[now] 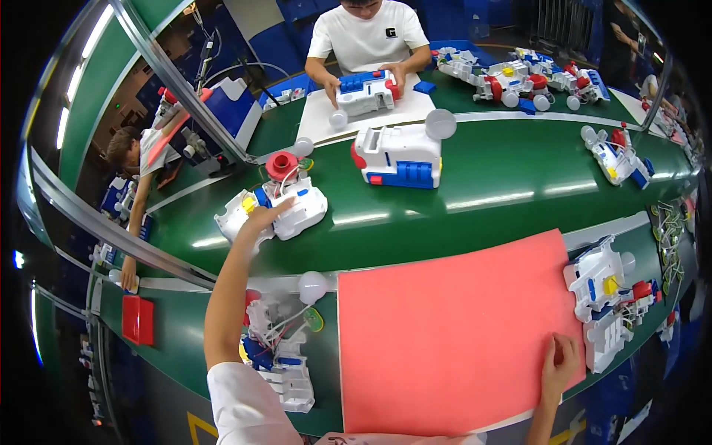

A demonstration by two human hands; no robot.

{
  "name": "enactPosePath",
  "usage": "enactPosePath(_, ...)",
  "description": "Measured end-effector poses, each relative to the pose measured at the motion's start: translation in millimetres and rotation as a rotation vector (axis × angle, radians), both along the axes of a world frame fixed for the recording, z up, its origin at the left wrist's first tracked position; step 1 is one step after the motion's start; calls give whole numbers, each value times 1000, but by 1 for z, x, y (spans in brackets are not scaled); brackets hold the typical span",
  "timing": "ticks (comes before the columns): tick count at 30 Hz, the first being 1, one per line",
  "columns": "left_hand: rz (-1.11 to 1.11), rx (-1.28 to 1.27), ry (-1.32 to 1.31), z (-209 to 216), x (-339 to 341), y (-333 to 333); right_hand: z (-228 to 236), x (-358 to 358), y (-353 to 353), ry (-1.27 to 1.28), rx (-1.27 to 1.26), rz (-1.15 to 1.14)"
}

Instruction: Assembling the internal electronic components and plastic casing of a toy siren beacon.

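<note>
My left hand reaches across to a white toy casing lying opened on the green belt. A finger stretches over the casing's right half; the other fingers are partly hidden. A red round part, wires and a yellow piece show in that unit. Over the right side of a pink mat, my right hand hovers or rests with loosely bent fingers and nothing visible in them. Just right of it lies another opened white casing with red and yellow parts.
Left of the mat sits an opened unit with a white ball and wires. An assembled white-and-blue toy stands on the belt. Across it, a person holds a similar toy. A red bin is at left, beside a metal frame post.
</note>
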State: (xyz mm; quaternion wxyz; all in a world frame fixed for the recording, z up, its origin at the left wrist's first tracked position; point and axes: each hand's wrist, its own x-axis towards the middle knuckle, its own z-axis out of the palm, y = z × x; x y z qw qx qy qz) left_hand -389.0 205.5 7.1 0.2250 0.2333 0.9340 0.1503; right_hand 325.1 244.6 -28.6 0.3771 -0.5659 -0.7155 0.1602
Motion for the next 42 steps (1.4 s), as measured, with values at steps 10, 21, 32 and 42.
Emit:
enactPosePath(10,342,29,399,17,84,41,-2,4,-5,73,75,25)
enactPosePath(21,269,403,19,84,57,-17,-5,15,2,129,88,77)
enactPosePath(32,-309,539,582,122,339,-109,33,-141,-88,1187,-938,956)
enactPosePath(42,-405,660,519,77,533,-118,20,-67,-37,1364,-864,404)
